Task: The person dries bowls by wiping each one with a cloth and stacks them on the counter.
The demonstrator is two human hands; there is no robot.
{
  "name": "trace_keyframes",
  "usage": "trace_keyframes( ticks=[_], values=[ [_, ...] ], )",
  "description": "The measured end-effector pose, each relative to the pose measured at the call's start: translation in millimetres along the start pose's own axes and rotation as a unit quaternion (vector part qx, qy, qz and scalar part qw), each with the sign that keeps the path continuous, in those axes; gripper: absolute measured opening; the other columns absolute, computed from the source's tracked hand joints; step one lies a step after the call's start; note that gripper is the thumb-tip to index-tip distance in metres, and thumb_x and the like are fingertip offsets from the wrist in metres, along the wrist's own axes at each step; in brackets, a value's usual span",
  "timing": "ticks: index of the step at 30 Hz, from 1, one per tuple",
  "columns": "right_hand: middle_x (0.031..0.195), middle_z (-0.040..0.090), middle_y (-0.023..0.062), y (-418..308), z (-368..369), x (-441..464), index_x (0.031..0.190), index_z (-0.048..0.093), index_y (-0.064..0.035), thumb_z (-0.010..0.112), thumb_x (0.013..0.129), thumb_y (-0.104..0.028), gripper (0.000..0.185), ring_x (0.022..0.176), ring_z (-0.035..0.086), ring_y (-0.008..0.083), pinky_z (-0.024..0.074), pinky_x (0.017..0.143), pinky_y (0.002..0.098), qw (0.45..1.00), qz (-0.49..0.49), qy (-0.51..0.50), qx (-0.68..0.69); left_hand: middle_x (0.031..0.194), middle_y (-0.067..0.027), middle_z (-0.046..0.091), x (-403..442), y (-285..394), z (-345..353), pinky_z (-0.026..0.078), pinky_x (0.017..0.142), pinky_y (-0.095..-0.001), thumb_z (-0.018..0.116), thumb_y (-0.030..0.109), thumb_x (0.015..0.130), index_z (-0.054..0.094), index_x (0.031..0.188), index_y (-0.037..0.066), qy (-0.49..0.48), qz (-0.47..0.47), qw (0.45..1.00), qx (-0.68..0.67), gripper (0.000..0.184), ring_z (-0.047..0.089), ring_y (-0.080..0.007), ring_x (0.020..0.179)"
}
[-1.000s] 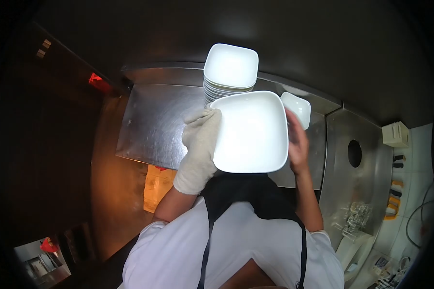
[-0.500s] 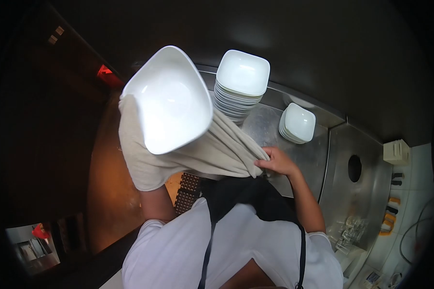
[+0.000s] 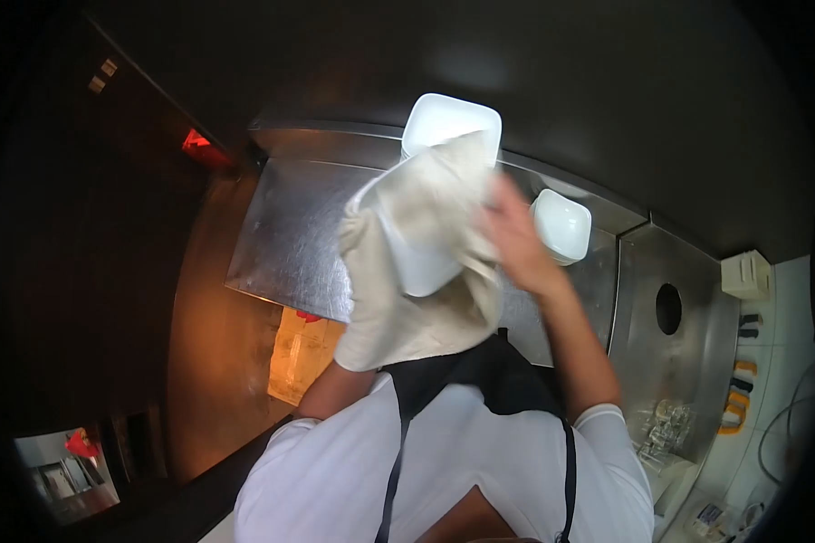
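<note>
A white square bowl (image 3: pixel 419 262) is held up in front of me, tilted and partly covered by a beige cloth (image 3: pixel 426 199). My left hand (image 3: pixel 357 258) is wrapped inside that cloth and grips the bowl's left side through it; its fingers are hidden. On the far side, my right hand (image 3: pixel 516 237) is closed on the cloth at the bowl's right edge, pressing it over the inside. Motion blurs the right fingers. Just behind the held bowl rises a stack of white square bowls (image 3: pixel 453 122), its lower part hidden.
A shorter stack of smaller white bowls (image 3: pixel 563 226) stands on the steel counter (image 3: pixel 299 235), right of my right hand. Farther right, the steel surface has a round dark hole (image 3: pixel 668 309). A dark wall (image 3: pixel 607 90) rises behind the counter.
The bowl has moved right and down, towards my middle. My right hand has come up from below, bringing the cloth from its stretched-out position over the bowl's inside.
</note>
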State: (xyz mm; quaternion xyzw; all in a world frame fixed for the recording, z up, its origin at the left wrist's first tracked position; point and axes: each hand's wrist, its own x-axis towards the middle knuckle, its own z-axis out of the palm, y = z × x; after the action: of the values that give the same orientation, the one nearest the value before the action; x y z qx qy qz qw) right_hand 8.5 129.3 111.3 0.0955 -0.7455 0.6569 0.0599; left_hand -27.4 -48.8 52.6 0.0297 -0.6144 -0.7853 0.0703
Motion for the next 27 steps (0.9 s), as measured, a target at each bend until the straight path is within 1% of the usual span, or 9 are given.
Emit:
trace_keyframes(
  ticks=[2,7,13,16,19,20,22,25,27],
  values=[
    [0.107,0.07,0.0238,28.8,43.8,20.8,0.125,0.055,-0.0002,0.062,0.099,-0.019,0.033,0.096,0.071,0.0356,0.0548,0.083,0.0463,0.948,0.038,0.025,-0.316,0.105,-0.0074,0.062,-12.8,-8.5,4.8,0.052,0.087,-0.0291,0.053,0.009,0.105,0.058,0.124,-0.001,-0.037,0.082,0.989,0.12,0.022,0.061,-0.0148,0.098],
    [0.084,0.068,0.0224,46.4,38.2,-0.3,0.097,0.059,-0.0013,0.069,0.09,-0.02,0.022,0.08,0.069,0.0429,0.0537,0.072,0.0525,0.9,-0.06,-0.179,-0.392,0.108,-0.008,0.064,-3.6,-32.0,-23.6,0.052,0.087,-0.0302,0.054,0.011,0.105,0.059,0.126,0.0,-0.018,0.101,0.983,0.152,0.024,0.062,-0.0162,0.098],
    [0.088,0.068,0.0206,49.4,35.0,23.6,0.103,0.056,-0.003,0.07,0.082,-0.013,0.027,0.08,0.068,0.0424,0.0533,0.068,0.0525,0.897,-0.107,0.065,-0.424,0.11,-0.0083,0.066,-13.9,-34.4,-22.9,0.053,0.089,-0.0316,0.053,0.012,0.106,0.059,0.129,0.0,-0.044,0.238,0.917,0.317,0.026,0.064,-0.017,0.101],
    [0.088,0.069,0.0223,55.6,63.5,11.6,0.103,0.057,-0.0011,0.069,0.083,-0.013,0.026,0.079,0.067,0.0454,0.0526,0.069,0.0537,0.935,-0.117,0.02,-0.334,0.112,-0.0085,0.067,-3.3,-64.0,-16.2,0.054,0.09,-0.0323,0.053,0.013,0.106,0.06,0.13,0.001,0.012,0.21,0.956,0.204,0.028,0.065,-0.0174,0.102],
    [0.083,0.071,0.0209,43.0,44.7,-2.1,0.095,0.061,-0.0026,0.065,0.085,-0.013,0.015,0.078,0.07,0.0424,0.0544,0.071,0.0515,0.916,-0.049,-0.186,-0.353,0.112,-0.0078,0.071,-2.8,-23.9,-12.7,0.056,0.087,-0.0309,0.052,0.015,0.108,0.065,0.126,0.001,-0.082,-0.053,0.981,-0.167,0.026,0.069,-0.0168,0.099],
    [0.082,0.071,0.0209,43.4,36.4,-5.3,0.094,0.063,-0.0029,0.065,0.086,-0.015,0.015,0.076,0.07,0.0416,0.0549,0.07,0.0509,0.897,-0.044,-0.185,-0.399,0.113,-0.0091,0.071,-4.7,-15.1,-16.7,0.056,0.086,-0.0307,0.053,0.014,0.106,0.066,0.121,0.0,-0.078,0.02,0.996,0.038,0.024,0.069,-0.0168,0.098],
    [0.08,0.072,0.0207,43.3,19.5,-6.0,0.094,0.066,-0.0035,0.066,0.087,-0.018,0.017,0.073,0.071,0.04,0.0558,0.069,0.0498,0.851,-0.04,-0.185,-0.49,0.113,-0.0117,0.072,-7.2,-4.8,-28.2,0.056,0.084,-0.0302,0.056,0.011,0.104,0.069,0.113,-0.002,-0.06,0.166,0.885,0.43,0.02,0.069,-0.0169,0.097],
    [0.081,0.071,0.0166,30.3,17.6,9.3,0.092,0.063,-0.004,0.071,0.083,-0.016,0.017,0.074,0.072,0.0354,0.0561,0.064,0.047,0.851,-0.034,-0.009,-0.524,0.095,-0.0126,0.071,-5.4,-45.4,-27.2,0.057,0.076,-0.0336,0.064,0.018,0.099,0.067,0.109,-0.005,0.034,0.263,0.901,0.343,0.025,0.072,-0.0209,0.087],
    [0.081,0.069,0.015,31.7,31.5,12.0,0.09,0.061,-0.0046,0.072,0.081,-0.012,0.016,0.074,0.07,0.0354,0.055,0.064,0.0468,0.878,-0.1,0.089,-0.459,0.098,-0.013,0.069,-7.2,-46.2,-14.1,0.056,0.076,-0.0337,0.066,0.025,0.099,0.065,0.109,-0.004,0.028,0.143,0.941,0.305,0.031,0.071,-0.0208,0.088]
  ],
)
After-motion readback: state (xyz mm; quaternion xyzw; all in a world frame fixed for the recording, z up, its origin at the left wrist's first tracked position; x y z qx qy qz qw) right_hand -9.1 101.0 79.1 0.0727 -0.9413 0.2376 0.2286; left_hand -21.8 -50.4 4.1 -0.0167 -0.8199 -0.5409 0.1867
